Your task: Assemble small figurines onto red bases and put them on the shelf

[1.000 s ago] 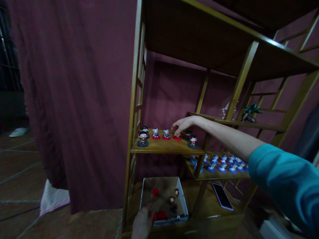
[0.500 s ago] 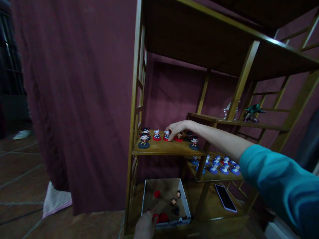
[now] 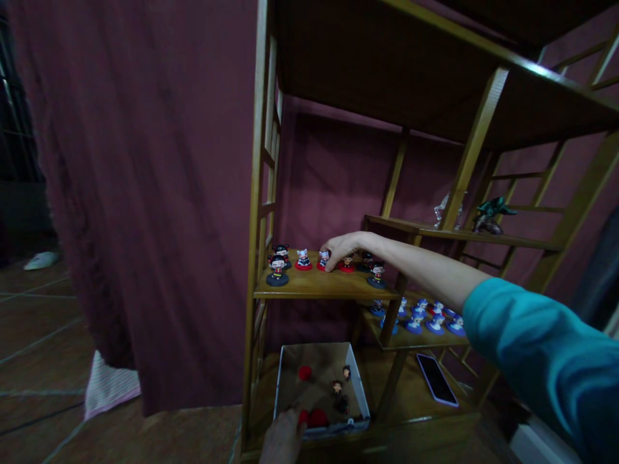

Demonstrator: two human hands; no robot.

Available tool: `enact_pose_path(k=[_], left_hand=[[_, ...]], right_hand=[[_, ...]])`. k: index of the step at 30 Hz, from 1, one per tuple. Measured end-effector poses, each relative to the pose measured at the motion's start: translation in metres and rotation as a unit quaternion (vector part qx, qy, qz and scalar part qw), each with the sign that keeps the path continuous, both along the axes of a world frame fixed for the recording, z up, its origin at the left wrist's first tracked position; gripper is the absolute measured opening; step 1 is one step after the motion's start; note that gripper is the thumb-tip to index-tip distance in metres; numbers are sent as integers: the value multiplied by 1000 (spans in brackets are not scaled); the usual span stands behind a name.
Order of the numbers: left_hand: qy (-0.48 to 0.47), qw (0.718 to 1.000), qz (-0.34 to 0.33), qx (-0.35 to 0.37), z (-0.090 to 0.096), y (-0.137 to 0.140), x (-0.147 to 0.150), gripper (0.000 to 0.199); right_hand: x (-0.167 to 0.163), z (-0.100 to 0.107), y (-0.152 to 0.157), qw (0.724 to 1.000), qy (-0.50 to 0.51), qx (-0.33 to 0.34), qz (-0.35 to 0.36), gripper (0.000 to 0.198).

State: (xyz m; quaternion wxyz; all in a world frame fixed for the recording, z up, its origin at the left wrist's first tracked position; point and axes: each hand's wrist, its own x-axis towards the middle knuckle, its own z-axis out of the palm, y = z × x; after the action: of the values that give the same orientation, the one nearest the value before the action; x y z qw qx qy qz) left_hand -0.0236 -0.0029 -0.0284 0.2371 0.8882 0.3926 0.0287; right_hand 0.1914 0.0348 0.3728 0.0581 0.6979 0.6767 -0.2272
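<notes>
On the upper left shelf, my right hand [image 3: 340, 249] pinches a small white-haired figurine [image 3: 324, 259] on a red base, which stands at shelf level. A similar white-and-black figurine [image 3: 303, 259] is just left of it. To its right, close under my wrist, is a red-based figurine [image 3: 347, 263]. Below, my left hand [image 3: 283, 437] grips the near left corner of a shallow cardboard box [image 3: 360, 383]; its fingertips reach inside, beside a red piece [image 3: 318, 417]. Small dark-haired figurines [image 3: 337, 387] and another red piece [image 3: 304, 372] lie in the box.
Dark-based figurines stand at the shelf's left [image 3: 277, 270] and right [image 3: 377, 275] ends. Several blue-and-white figurines [image 3: 435, 323] fill a lower shelf at right. A phone [image 3: 437, 380] lies on the bottom board. A green ornament [image 3: 493, 216] stands higher up. A purple curtain [image 3: 145, 193] hangs at left.
The view has shifted slightly. My right hand stays at the same figurine and my left hand stays at the box corner; no object has visibly moved.
</notes>
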Motion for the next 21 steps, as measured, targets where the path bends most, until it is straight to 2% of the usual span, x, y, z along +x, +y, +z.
enact_pose_path(k=[4, 9, 16, 21], left_hand=[[-4, 1000, -12, 21, -5, 1, -1, 38], [-3, 1000, -10, 19, -2, 0, -3, 37], [3, 1000, -11, 15, -10, 4, -4, 35], [21, 999, -18, 40, -9, 1, -7, 36]], right_hand=[[-1, -2, -2, 1000, 5, 5, 0, 45], [-3, -1, -1, 1000, -17, 3, -6, 47], [-3, -1, 0, 1000, -23, 0, -3, 48], [-2, -2, 2, 999, -36, 8, -6, 47]])
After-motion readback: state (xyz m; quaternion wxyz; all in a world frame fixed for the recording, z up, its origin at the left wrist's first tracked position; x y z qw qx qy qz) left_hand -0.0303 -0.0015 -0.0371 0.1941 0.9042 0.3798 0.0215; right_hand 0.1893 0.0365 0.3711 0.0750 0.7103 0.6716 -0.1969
